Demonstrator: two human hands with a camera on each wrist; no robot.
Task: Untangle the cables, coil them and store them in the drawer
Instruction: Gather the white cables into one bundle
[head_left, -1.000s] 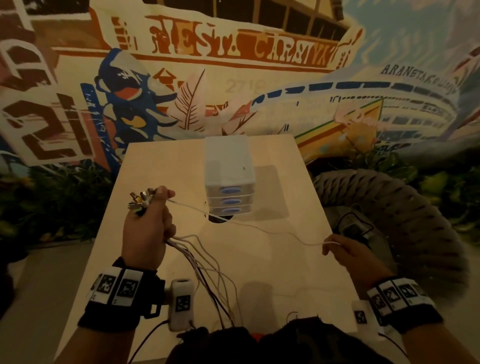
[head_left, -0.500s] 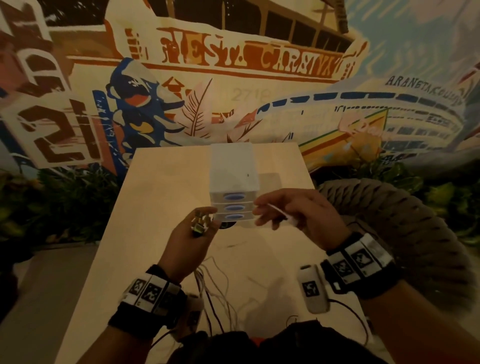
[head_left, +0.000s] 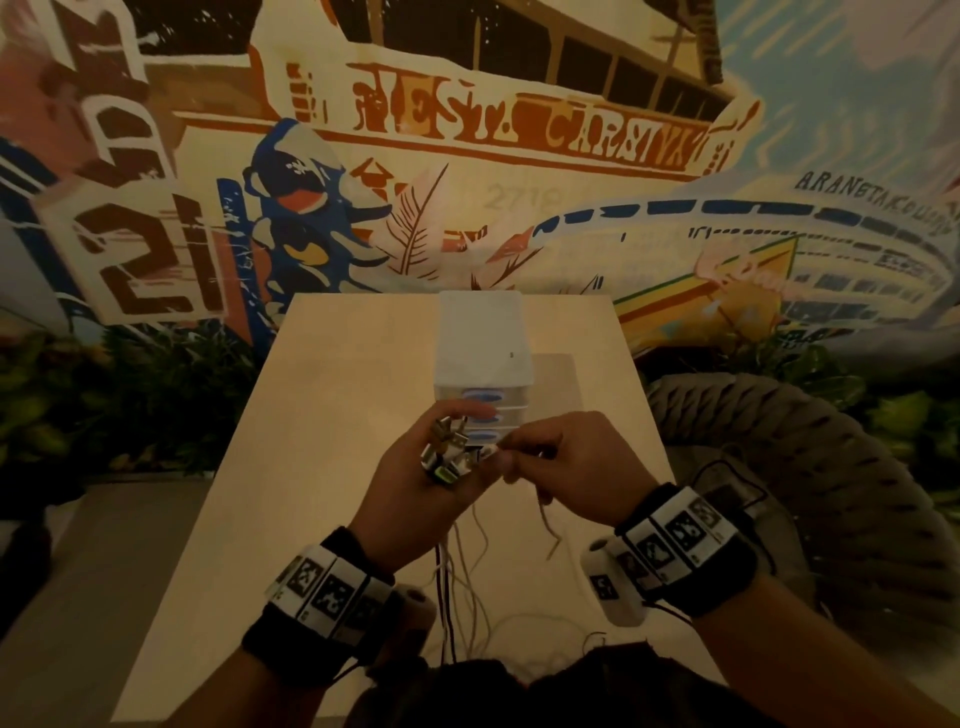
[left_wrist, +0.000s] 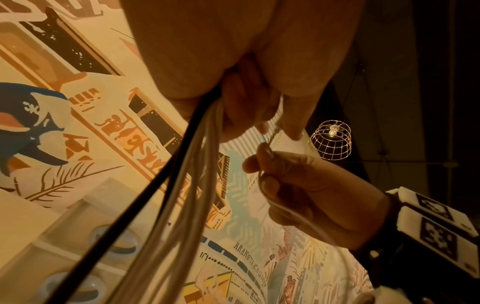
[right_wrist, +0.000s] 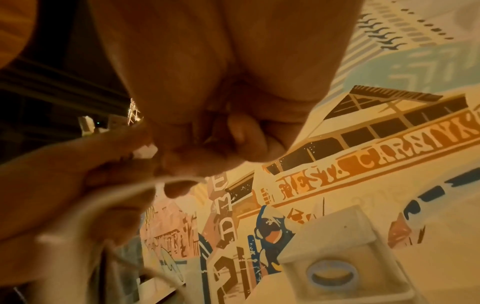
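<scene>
Above the table (head_left: 332, 467), at the centre of the head view, both hands meet just in front of the white three-drawer organiser (head_left: 483, 358), which stands at 12 o'clock from them with all drawers closed. Left hand (head_left: 415, 499): fingers curled round a bundle of cables (left_wrist: 182, 164), its cluster of metal-tipped plugs (head_left: 449, 452) fanning out above the fist. Right hand (head_left: 566, 467), at 3 o'clock of the plugs: thumb and forefinger pinching one thin white cable (left_wrist: 270, 133) close to where it leaves the bundle. Cables: one black, the rest pale, round, smooth-jacketed and slender; they hang limp from the fist towards 6 o'clock and trail onto the table. Judged handling: light, flexible, somewhat slippery, prone to snagging and springing out of a coil. Best held on the jacket just behind a plug, where the moulded body gives purchase, and drawn out gently, since a hard pull would likely tighten a knot or strain the plug joint. Organiser: translucent plastic with blue oval handles (head_left: 480, 397).
</scene>
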